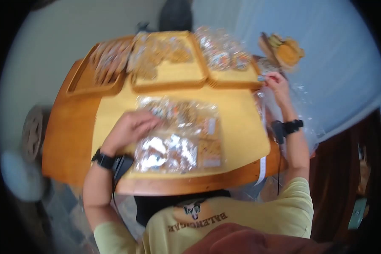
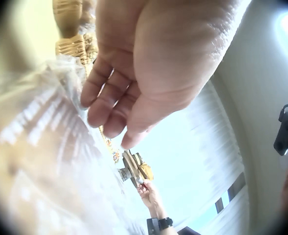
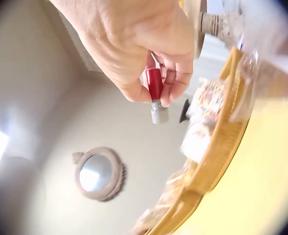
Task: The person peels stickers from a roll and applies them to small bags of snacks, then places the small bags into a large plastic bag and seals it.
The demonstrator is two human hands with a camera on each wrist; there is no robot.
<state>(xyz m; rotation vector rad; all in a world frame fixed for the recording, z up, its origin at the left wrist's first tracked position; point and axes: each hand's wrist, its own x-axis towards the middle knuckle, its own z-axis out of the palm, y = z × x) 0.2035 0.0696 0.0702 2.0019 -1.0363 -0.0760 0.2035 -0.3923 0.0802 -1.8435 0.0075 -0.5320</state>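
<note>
My right hand (image 1: 277,86) is raised near the right end of the tray row. In the right wrist view, its thumb and fingers pinch a small red cylinder with a grey end (image 3: 154,85); what kind of thing it is I cannot tell. The left hand (image 1: 135,125) hovers at the left side of the clear plastic packs (image 1: 167,153) on the yellow mat. Its fingers are loosely bent with nothing between them, close over the shiny wrapping (image 2: 51,127) in the left wrist view. Several biscuit-like pieces show through these packs.
Three wooden trays line the far side: a left tray (image 1: 74,86) with long wrapped pieces, a middle tray (image 1: 169,86) with bagged snacks, and a right tray (image 1: 237,84) with wrapped packs. Loose clear plastic (image 1: 302,101) lies at right. A yellow mat (image 1: 245,131) covers much of the table.
</note>
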